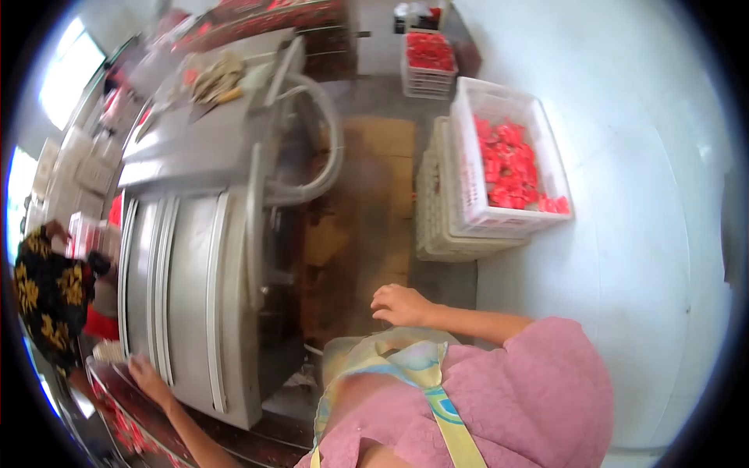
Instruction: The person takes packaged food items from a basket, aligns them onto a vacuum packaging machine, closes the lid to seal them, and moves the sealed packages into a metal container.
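Observation:
My left hand (148, 380) is at the lower left, blurred, over the rim of a dark tray or conveyor (117, 378) that holds red pieces; its fingers are smeared and any hold is unclear. In front of my apron (390, 363), near the middle of the view, my right hand (402, 304) hangs in the air with its fingers curled inward. What it holds, if anything, is hidden. A steel machine (195, 288) with a ribbed top stands between the two hands.
White crates (511, 222) with red wrapped pieces (511, 164) are stacked at the right against a pale wall (624, 234). Another filled crate (427, 82) stands farther back. A curved metal rail (335, 140) juts from the machine. A person in a patterned top (55, 296) stands at the left.

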